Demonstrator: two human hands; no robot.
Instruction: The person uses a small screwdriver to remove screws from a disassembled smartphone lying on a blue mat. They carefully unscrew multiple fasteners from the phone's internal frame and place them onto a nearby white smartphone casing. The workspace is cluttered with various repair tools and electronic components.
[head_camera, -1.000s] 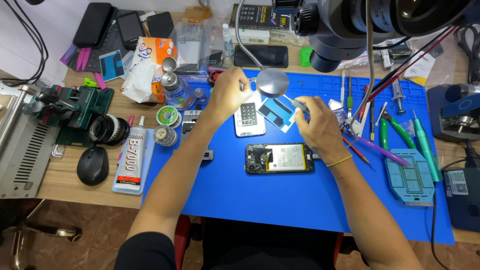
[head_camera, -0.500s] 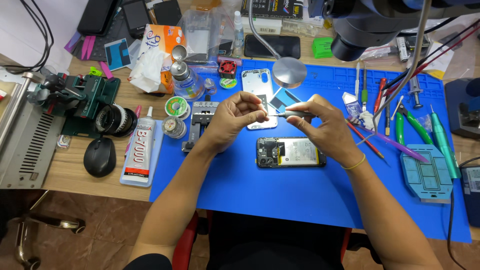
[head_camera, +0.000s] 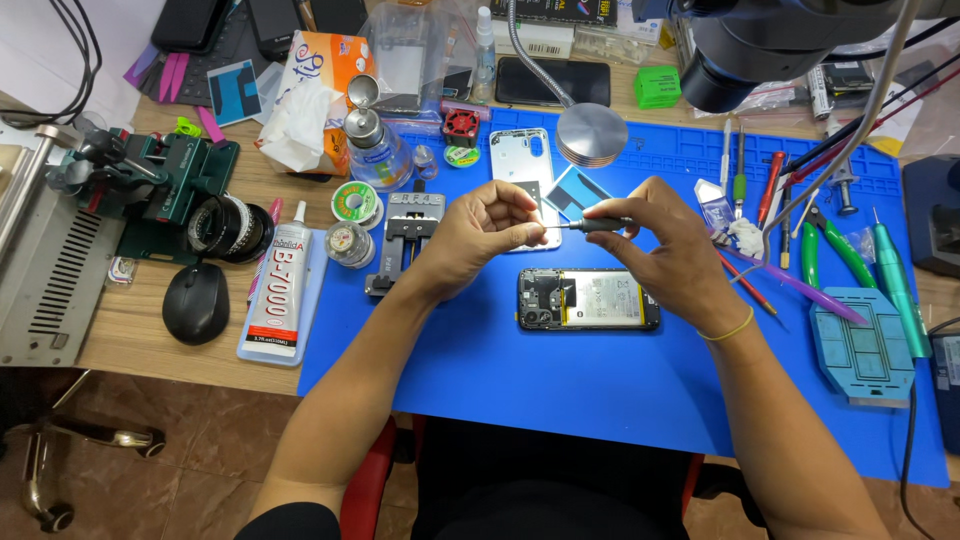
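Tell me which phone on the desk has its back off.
The phone on the blue mat below both hands, battery and board exposed; the black phone at the mat's top edge is closed.

The person is working with bare forearms, wearing a thin yellow band around the wrist of the right hand, while the left hand is wearing nothing.

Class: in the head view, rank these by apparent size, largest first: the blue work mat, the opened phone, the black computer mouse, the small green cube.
1. Blue work mat
2. Opened phone
3. Black computer mouse, close to the phone, so unsure
4. Small green cube
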